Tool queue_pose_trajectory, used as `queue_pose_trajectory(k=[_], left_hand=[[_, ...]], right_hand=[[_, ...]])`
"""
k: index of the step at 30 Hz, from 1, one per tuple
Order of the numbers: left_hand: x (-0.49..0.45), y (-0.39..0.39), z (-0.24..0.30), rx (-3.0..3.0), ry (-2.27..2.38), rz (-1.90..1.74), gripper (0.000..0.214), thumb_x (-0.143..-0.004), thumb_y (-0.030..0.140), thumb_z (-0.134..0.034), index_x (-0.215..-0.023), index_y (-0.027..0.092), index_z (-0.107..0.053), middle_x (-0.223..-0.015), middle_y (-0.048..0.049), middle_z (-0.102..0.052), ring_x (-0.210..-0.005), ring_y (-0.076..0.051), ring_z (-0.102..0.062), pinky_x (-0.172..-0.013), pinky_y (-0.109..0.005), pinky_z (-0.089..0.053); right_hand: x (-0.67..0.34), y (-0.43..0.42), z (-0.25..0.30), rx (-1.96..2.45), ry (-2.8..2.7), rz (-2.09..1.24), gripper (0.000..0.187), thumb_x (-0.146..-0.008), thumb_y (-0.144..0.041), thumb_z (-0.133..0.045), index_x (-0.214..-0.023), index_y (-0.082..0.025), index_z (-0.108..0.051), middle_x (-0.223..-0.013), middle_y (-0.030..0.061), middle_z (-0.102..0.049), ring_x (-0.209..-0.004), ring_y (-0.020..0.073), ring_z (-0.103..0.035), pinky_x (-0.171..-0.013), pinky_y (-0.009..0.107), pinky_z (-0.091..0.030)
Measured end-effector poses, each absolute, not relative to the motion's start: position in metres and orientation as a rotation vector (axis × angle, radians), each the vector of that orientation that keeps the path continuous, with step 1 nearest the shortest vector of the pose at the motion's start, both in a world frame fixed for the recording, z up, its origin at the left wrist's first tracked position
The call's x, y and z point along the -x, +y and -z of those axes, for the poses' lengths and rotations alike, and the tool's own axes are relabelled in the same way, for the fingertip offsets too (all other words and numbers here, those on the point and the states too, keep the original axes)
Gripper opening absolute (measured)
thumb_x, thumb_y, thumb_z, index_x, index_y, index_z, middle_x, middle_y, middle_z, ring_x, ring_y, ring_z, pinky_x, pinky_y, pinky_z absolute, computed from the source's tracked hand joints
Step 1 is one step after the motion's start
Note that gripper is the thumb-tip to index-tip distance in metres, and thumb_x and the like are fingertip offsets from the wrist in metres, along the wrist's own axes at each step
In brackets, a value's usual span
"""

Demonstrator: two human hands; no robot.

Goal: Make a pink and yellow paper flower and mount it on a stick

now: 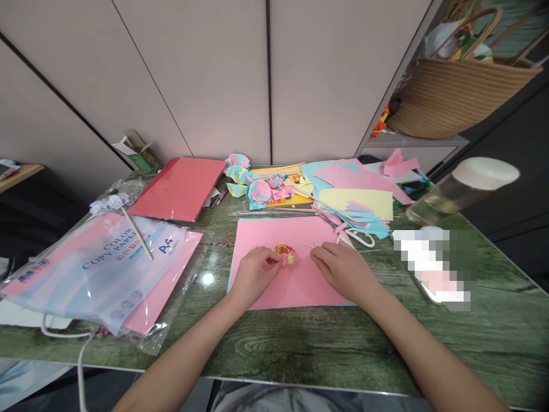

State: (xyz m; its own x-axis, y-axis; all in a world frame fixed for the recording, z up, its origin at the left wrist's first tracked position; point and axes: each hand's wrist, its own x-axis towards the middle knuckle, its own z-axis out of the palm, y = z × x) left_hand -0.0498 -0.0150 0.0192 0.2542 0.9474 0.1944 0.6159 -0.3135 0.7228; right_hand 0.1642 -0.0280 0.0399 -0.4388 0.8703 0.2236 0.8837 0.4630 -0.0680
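My left hand (253, 276) is closed in a pinch on a small pink-and-yellow ring-shaped paper piece (290, 255), held over the middle of the pink paper sheets (295, 292). To its right, my right hand (346, 273) has its fingertips pressed together at a thin orange-yellow strip (309, 246), whose end pokes out to the left; the rest is hidden by the fingers. A gap separates the two hands. Just beyond my right hand lie white-handled scissors (362, 238), partly covered by paper scraps.
Crumpled paper flowers (259, 191) lie at the back, beside cut paper strips (364, 216). A red folder (180, 186) and bagged copy paper (107, 260) cover the left. On the right stand a lidded bottle (446, 194) and a blurred white object (429, 266).
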Motion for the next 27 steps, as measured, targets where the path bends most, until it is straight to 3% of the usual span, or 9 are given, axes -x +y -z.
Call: queue_pose_trajectory(k=[7,23,27], left_hand=[[0.047,-0.018,-0.019,-2.030,1.373,-0.890,0.005,-0.072,0.022,-0.056,-0.075,0.019,-0.059,-0.074,-0.0012,-0.061,-0.072,-0.014,-0.053,-0.071,-0.029,-0.042],[0.039,-0.022,-0.027,-1.766,1.389,-0.833,0.008,-0.067,0.027,-0.061,-0.070,0.019,-0.062,-0.073,0.0013,-0.066,-0.068,-0.012,-0.057,-0.063,-0.024,-0.041],[0.039,-0.021,-0.029,-1.755,1.405,-0.824,0.013,-0.066,0.027,-0.063,-0.077,0.021,-0.064,-0.074,0.0015,-0.067,-0.068,-0.012,-0.059,-0.064,-0.025,-0.042]], right_hand=[[-0.158,-0.030,-0.041,1.415,-2.449,0.116,0.021,-0.088,-0.025,-0.039,-0.092,-0.019,-0.058,-0.081,0.0062,-0.060,-0.081,0.0176,-0.051,-0.073,0.030,-0.027],[-0.150,-0.030,-0.025,1.322,-2.487,0.013,0.020,-0.088,-0.022,-0.039,-0.089,-0.020,-0.058,-0.077,0.0042,-0.059,-0.078,0.0156,-0.049,-0.072,0.029,-0.026],[-0.148,-0.027,-0.022,1.332,-2.452,-0.021,0.021,-0.089,-0.023,-0.038,-0.088,-0.019,-0.059,-0.077,0.0040,-0.059,-0.078,0.0152,-0.049,-0.072,0.029,-0.026]])
